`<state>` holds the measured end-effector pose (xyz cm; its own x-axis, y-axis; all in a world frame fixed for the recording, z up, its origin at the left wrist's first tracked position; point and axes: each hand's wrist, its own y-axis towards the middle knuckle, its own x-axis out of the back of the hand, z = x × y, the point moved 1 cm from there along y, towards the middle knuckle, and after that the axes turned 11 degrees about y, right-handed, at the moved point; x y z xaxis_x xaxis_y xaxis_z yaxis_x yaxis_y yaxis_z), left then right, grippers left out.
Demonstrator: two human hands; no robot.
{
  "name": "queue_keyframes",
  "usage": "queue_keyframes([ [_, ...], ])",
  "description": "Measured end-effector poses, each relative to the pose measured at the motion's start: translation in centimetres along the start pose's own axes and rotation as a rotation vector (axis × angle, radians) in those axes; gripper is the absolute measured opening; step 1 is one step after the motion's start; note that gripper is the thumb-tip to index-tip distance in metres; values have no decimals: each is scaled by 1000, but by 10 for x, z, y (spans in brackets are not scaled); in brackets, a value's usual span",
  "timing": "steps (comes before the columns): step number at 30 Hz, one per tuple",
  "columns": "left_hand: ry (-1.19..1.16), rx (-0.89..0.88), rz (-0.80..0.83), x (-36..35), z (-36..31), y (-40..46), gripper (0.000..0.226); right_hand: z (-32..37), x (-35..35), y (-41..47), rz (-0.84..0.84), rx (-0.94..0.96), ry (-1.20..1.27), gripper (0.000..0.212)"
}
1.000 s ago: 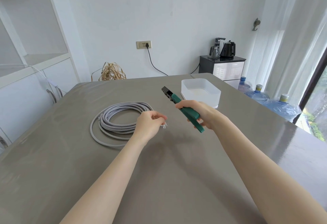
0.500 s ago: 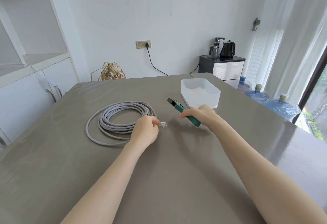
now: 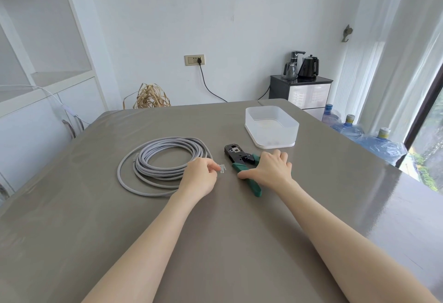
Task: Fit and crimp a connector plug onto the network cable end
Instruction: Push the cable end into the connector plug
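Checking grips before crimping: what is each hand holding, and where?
Left hand pinches the cable end just behind the clear plug. Right hand rests open on the crimper's green handles.

We see two bare forearms w/ hands, entering from the bottom edge. No sleeves in view on either arm; both bare up to the frame edge. Left hand (image 3: 200,175) and right hand (image 3: 272,169) carry no gloves, rings, watch or bands that we can make out. Nails look short and plain, tho too small to tell detail.
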<state>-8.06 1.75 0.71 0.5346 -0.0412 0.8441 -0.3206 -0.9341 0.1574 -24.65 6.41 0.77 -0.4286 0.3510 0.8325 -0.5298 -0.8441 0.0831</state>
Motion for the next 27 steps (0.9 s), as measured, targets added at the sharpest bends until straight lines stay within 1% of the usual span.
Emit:
queue_keyframes([
  [4,-59,-16,-17,0,-3,0,22,-1,0,0,34,-19,-6,56],
  [6,-128,-11,-6,1,-5,0,21,-1,2,2,37,-43,60,57],
  [8,-235,7,29,2,-7,0,24,0,4,4,6,-61,185,51],
  [11,-384,29,46,4,-9,2,31,3,8,9,-68,-30,474,30],
  [12,-421,30,36,4,-10,2,33,4,11,9,-81,-8,573,25],
  [15,-521,32,27,5,-11,4,38,8,20,9,-63,33,812,20],
  [17,-592,24,26,6,-13,4,40,12,22,8,18,25,948,22],
  [20,-682,19,21,6,-14,5,36,19,21,4,187,-13,1118,18],
  [27,-855,98,28,6,-15,6,37,32,4,-14,576,-47,1292,23],
])
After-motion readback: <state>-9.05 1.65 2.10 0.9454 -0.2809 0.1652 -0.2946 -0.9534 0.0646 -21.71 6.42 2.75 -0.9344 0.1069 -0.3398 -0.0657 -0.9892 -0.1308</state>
